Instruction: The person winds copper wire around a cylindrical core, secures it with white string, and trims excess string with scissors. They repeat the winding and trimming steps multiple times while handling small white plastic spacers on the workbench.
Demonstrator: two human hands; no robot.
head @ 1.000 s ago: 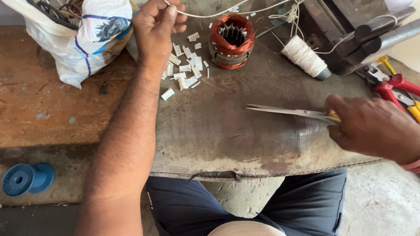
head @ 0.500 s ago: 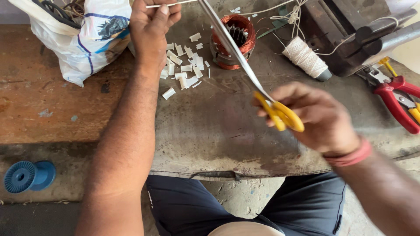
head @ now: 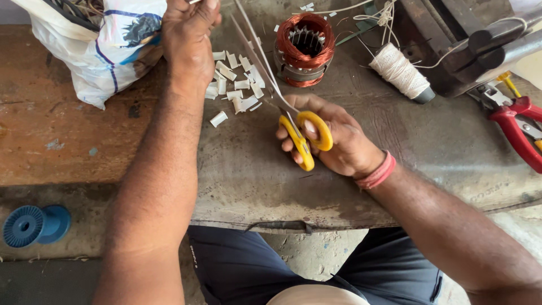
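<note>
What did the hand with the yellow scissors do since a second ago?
The right hand lifted the scissors off the bench and swung the blades up toward the left hand. The left hand stayed near the bag; the white pieces and copper coil did not move.

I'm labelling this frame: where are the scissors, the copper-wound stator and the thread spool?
scissors [head: 307,133]: head view, yellow handle loops.
copper-wound stator [head: 305,48]: head view, copper winding's top.
thread spool [head: 400,70]: head view, white wound thread.

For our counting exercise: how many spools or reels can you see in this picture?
2. A white thread spool lies on the bench right of the copper winding. A blue reel lies low at the left edge. Others may be hidden in the bag.
</note>
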